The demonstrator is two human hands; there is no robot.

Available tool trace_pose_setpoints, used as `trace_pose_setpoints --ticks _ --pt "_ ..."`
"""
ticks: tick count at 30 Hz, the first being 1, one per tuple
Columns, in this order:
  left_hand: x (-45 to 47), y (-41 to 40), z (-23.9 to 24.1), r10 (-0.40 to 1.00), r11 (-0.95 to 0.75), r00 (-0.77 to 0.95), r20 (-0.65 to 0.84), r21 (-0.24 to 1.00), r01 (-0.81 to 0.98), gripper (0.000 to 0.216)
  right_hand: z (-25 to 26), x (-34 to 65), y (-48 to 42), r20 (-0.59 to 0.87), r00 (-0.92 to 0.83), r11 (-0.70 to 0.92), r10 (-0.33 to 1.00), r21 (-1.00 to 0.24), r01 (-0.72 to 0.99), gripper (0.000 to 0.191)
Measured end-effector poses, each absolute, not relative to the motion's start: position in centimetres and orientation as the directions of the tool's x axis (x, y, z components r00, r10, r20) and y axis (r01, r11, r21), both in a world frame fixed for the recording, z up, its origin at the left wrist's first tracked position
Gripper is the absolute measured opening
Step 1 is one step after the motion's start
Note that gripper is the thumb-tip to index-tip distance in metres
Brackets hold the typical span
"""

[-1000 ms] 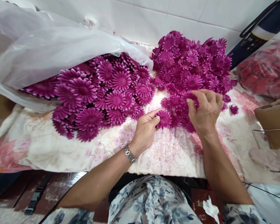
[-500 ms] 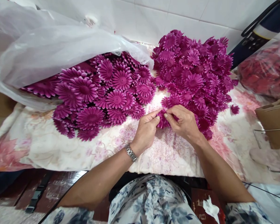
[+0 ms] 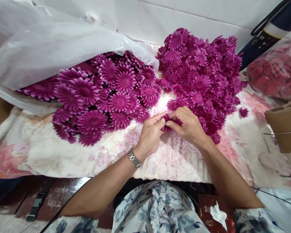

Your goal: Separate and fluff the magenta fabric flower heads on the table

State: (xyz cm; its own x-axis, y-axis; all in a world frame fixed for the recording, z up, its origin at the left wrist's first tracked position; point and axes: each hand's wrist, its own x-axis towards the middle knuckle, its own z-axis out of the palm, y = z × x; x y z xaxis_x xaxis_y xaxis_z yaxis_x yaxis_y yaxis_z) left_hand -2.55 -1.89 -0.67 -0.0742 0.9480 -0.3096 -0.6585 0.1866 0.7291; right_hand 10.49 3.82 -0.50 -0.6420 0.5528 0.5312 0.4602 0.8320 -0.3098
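Note:
My left hand [image 3: 150,133] and my right hand [image 3: 187,124] meet at the middle of the table and pinch one small magenta fabric flower [image 3: 167,121] between their fingertips. The flower is mostly hidden by my fingers. To the left lies a spread of larger magenta flowers [image 3: 104,97], spilling from a clear plastic bag [image 3: 50,55]. Behind my right hand rises a heap of smaller magenta flowers [image 3: 199,71]. A metal watch sits on my left wrist.
A floral cloth [image 3: 63,155] covers the table. A bag of red flowers [image 3: 274,74] lies at the right, with a cardboard box [image 3: 286,126] below it. A white tiled wall [image 3: 184,16] stands behind. A dark device [image 3: 269,32] leans at upper right.
My right hand came down from the small-flower heap to my left hand. Both hands now pinch the same flower, which is more closed up between the fingers.

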Motion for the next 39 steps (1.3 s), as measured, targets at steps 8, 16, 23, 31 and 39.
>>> trace_pose_setpoints --ticks 8,16,23,31,39 --pt "-2.5 -1.9 -0.9 0.932 0.195 -0.134 -0.338 0.776 -0.6 0.024 -0.3 10.7 4.0 0.701 -0.525 0.786 0.483 -0.083 0.613 0.015" --pt "-2.7 -2.0 -0.4 0.937 0.227 -0.056 -0.344 0.725 -0.65 0.025 1.1 16.9 7.3 0.78 -0.194 0.407 0.595 -0.085 0.909 0.021" --pt "-3.0 -1.7 -0.3 0.907 0.24 -0.107 -0.407 0.708 -0.664 0.024 0.8 13.3 5.2 0.589 -0.486 0.725 0.645 -0.273 0.632 0.023" --pt "-2.6 -1.8 -0.2 0.928 0.232 -0.077 -0.365 0.727 -0.646 0.032 -0.9 10.4 3.5 0.522 -0.641 0.827 0.563 -0.34 0.449 0.011" --pt "-2.8 -1.9 -0.7 0.935 0.199 -0.106 -0.339 0.749 -0.632 0.027 0.0 12.6 4.8 0.706 -0.426 0.712 0.565 -0.156 0.685 0.017"
